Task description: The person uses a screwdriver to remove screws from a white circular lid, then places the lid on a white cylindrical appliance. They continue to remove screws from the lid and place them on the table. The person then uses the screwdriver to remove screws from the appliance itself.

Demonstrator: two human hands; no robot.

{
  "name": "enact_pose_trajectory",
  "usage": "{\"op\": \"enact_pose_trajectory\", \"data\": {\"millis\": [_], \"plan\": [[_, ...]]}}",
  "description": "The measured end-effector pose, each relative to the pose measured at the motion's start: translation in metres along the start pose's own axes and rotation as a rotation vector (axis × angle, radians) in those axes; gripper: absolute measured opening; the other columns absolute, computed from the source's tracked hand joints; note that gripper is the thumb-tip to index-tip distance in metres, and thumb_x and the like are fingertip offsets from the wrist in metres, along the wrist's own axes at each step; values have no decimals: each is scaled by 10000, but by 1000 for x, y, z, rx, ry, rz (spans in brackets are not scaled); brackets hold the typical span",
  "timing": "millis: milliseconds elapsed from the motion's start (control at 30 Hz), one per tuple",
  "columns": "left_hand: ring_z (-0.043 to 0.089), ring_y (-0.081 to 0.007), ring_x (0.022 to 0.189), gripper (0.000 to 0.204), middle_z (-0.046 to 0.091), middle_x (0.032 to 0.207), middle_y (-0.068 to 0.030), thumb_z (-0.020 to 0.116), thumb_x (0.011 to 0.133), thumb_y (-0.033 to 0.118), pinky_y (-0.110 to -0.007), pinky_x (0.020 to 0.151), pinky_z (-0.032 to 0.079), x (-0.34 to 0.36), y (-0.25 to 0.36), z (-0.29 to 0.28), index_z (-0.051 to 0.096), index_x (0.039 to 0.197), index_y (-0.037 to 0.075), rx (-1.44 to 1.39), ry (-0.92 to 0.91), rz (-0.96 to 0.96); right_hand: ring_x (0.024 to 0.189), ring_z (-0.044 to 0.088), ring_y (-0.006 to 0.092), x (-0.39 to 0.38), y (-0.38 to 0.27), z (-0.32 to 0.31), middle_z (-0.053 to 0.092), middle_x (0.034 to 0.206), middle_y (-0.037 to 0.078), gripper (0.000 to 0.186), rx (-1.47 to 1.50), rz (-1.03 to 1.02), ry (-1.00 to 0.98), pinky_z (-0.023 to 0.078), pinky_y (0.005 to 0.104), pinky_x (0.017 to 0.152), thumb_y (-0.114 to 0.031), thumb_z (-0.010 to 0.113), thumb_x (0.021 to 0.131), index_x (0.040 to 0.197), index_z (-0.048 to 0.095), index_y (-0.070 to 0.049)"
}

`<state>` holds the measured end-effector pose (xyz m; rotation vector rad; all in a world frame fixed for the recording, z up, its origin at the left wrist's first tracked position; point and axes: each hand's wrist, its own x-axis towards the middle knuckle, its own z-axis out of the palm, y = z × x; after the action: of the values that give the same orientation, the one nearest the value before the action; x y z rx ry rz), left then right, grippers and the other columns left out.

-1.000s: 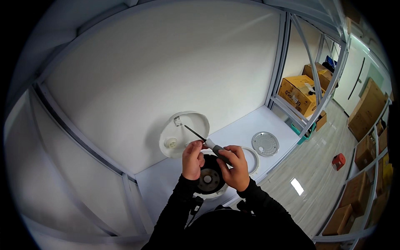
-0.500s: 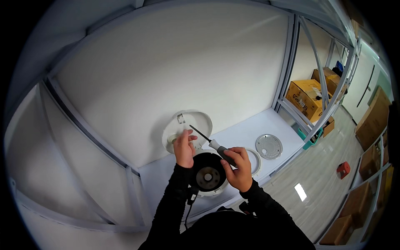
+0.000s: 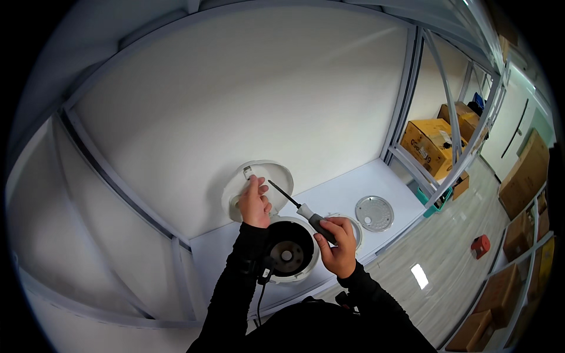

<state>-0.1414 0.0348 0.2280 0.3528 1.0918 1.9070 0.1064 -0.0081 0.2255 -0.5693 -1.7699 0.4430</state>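
A white rice cooker stands on the white tabletop, its dark inside with a round metal heating plate exposed. Its lid is raised, showing its pale underside. My left hand is over the lid, fingers bent and drawn in, the tips close to a small latch-like part near the rim. Whatever those fingertips may pinch is hidden. In my right hand is a screwdriver, gripped by its grey handle. Its dark shaft slants up and left, with the tip beside my left fingers, apart from the lid.
Right of the cooker lie a white ring and a round perforated metal plate. Metal frame posts border the table. Beyond them are cardboard boxes, a teal bin and a red object on the floor.
My left hand's fingers have drawn in, and the hand has moved nearer the latch-like part. My right hand keeps its hold on the screwdriver. The whole view has shifted slightly.
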Motion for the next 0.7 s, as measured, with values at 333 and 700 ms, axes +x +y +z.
{"op": "enact_pose_trajectory", "data": {"millis": [333,700], "plan": [[267,-69,507,294,521,848,64,701,1003,404,-277,490,220,7,3,1,678,1073,119,-214,0,-84,943,667,359,0,4,-4,632,1131,209,374,24,-36,8,559,396,783,-32,806,857,1207,675,-39],[331,-101,505,184,521,733,41,567,944,292,-289,472,261,-4,2,8,631,904,124,-255,-70,-80,1002,664,343,2,9,-10,635,1137,191,355,54,10,-17,543,392,859,-39,803,871,1196,660,-21]]}}
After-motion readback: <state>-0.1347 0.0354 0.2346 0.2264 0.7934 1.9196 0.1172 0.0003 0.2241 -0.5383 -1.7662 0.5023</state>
